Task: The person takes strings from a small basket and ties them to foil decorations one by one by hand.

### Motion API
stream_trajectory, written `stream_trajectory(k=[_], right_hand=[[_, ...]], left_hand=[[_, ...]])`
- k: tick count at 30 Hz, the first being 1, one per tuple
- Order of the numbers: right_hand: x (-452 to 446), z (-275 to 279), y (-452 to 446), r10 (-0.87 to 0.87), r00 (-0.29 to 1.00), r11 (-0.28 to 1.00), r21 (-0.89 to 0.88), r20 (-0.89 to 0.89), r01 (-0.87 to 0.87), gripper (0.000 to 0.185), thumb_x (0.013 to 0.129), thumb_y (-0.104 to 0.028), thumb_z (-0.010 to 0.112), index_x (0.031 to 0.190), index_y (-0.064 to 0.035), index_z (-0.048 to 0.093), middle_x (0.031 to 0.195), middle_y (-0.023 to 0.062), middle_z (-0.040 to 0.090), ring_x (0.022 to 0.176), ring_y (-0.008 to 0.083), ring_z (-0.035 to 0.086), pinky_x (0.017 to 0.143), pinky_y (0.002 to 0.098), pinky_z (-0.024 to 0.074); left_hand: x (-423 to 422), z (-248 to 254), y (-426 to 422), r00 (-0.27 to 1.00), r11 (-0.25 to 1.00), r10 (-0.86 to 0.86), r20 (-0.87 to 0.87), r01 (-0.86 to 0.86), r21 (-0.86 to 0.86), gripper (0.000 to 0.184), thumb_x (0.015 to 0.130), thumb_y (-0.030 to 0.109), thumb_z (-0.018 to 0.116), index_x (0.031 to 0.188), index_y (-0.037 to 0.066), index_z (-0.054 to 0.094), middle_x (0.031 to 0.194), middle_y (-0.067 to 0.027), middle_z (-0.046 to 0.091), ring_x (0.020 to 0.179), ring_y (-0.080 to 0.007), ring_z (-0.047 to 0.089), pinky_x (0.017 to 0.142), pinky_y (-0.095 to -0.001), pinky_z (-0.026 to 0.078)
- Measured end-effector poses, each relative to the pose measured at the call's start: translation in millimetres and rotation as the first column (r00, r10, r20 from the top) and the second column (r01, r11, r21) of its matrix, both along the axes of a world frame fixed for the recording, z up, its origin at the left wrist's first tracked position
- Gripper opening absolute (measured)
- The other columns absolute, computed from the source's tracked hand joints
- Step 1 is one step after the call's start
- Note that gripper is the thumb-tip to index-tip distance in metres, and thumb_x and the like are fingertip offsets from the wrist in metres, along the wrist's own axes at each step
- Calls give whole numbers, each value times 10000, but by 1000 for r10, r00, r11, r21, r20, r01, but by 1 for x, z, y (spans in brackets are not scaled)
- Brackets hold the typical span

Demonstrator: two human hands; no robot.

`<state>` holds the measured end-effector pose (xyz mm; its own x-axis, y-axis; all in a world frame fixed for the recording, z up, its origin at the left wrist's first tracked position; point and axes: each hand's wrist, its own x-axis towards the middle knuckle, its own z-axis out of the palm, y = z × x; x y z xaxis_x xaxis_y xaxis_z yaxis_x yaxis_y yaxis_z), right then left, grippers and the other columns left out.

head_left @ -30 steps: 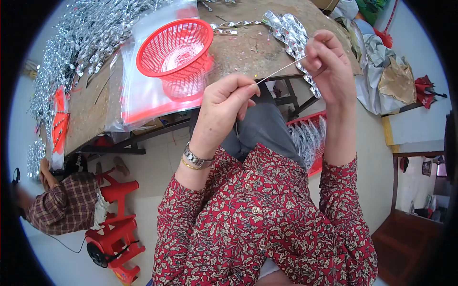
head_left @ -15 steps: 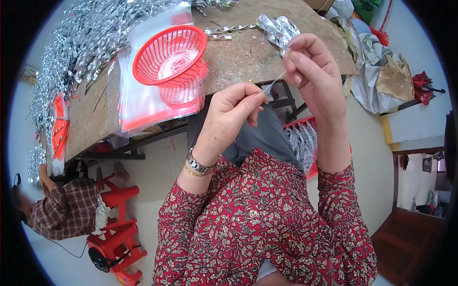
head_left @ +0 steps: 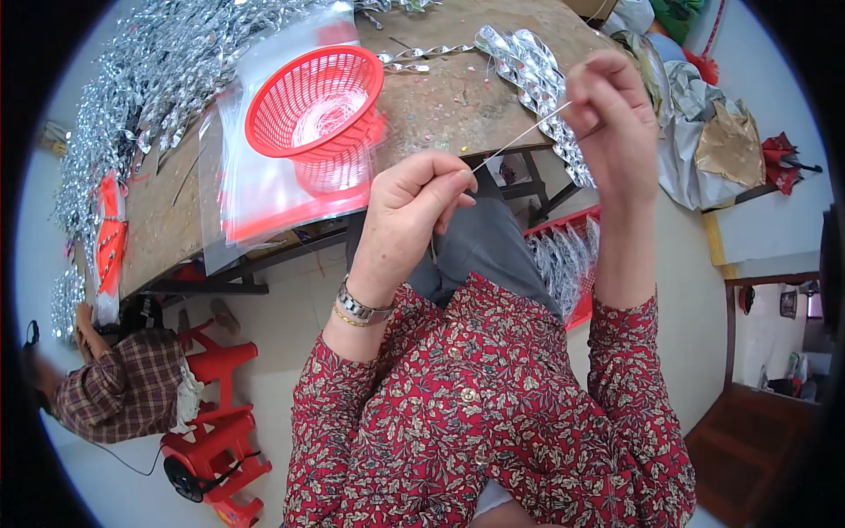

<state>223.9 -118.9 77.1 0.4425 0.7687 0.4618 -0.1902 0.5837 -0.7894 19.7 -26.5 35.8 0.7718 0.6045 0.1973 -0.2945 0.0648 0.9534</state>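
Observation:
A thin white string is stretched between my two hands above my lap. My left hand pinches its lower end between thumb and fingers, a metal watch on the wrist. Higher up on the right, my right hand grips the other end with curled fingers. Behind and beside my right hand, silver twisted foil strips lie bunched at the table edge and hang over it. A red mesh basket with white strings inside stands on clear plastic bags.
The brown table carries a big heap of silver foil at the left. Below it, a red crate holds silver pieces. A person in a checked shirt sits at lower left near red stools. Wrapped bundles stand at right.
My hands came closer together, then moved apart again, drawing the string out straight. The basket and bags sit slightly lower and further left in view than at first.

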Motion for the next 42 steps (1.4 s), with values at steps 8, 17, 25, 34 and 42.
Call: stream_trajectory(k=[8, 17, 25, 34, 42], right_hand=[[-14, 9, -5, 23, 998, 1000, -8, 60, -22, 121, 933, -32, 482, 1033, -51, 547, 813, 40, 511, 638, 58, 391, 576, 187, 333], [-42, 14, -2, 18, 973, 995, -101, 230, 6, 132, 896, 11, 480, 985, -32, 566, 762, 1, 547, 643, 43, 466, 578, 188, 391], [-37, 16, -6, 3, 969, 994, -109, 247, 24, 142, 891, 17, 479, 990, -31, 569, 757, -3, 550, 642, 38, 466, 575, 186, 392], [-8, 18, -10, 34, 998, 998, 60, 52, -37, 88, 926, -25, 509, 991, -32, 567, 806, 41, 556, 647, 61, 453, 570, 197, 383], [-32, 15, -8, 69, 996, 997, -30, 53, -67, 122, 954, -60, 461, 1045, -53, 541, 825, 39, 512, 631, 54, 379, 585, 193, 327]], left_hand=[[5, 1, -1, 993, 993, -113, -42, 111, -35, 129, 915, 104, 555, 914, -8, 621, 668, 21, 559, 554, -36, 493, 608, -201, 472], [18, 21, -5, 991, 991, -131, 2, 131, -23, 156, 921, 102, 552, 996, -20, 614, 699, -9, 576, 600, -73, 547, 655, -251, 493], [21, 15, -4, 984, 982, -169, 60, 173, -77, 132, 907, 77, 556, 951, -18, 637, 764, -10, 618, 581, -48, 526, 590, -202, 473], [9, -3, 3, 994, 994, -107, 15, 108, -15, 126, 900, 56, 555, 950, -24, 638, 773, -13, 624, 559, -39, 517, 651, -235, 529], [15, -10, -7, 988, 984, -154, -10, 154, 87, 131, 885, 54, 571, 972, -23, 631, 846, -28, 618, 726, -93, 569, 730, -237, 480]])
